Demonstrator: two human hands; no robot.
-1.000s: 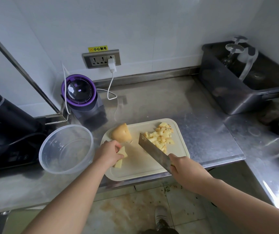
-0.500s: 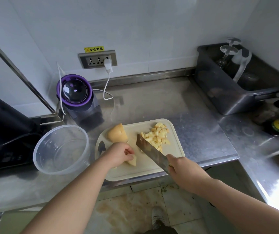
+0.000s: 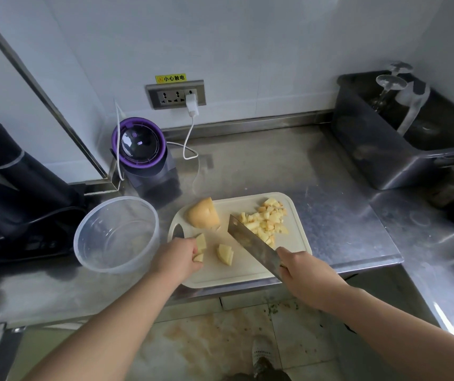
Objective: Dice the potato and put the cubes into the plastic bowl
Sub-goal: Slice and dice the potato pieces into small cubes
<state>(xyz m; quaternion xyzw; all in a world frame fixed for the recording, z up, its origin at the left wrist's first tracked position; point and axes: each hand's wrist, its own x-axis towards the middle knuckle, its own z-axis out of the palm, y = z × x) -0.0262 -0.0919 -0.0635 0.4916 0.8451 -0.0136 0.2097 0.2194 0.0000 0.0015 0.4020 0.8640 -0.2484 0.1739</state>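
Note:
A cream cutting board [image 3: 297,257] lies on the steel counter. A large potato chunk [image 3: 203,217] sits at its back left, and a pile of potato cubes [image 3: 265,221] at its back right. My left hand [image 3: 177,255] pinches a potato slice [image 3: 200,243] at the board's left side. A second sliced piece [image 3: 225,253] lies loose just right of it. My right hand [image 3: 300,266] grips the cleaver [image 3: 253,244], blade raised and slanted beside the cubes. The clear plastic bowl [image 3: 82,237] stands left of the board, apparently holding nothing.
A purple-rimmed appliance [image 3: 140,148] stands behind the bowl, with a white cable [image 3: 188,144] plugged into the wall socket. A black machine [image 3: 11,188] fills the far left. A dark bin [image 3: 401,144] with glasses sits at the back right. The counter's front edge runs under the board.
My left hand has drawn one potato piece away to the left, leaving a second sliced piece lying loose on the board. The cleaver has stayed raised next to the cubes.

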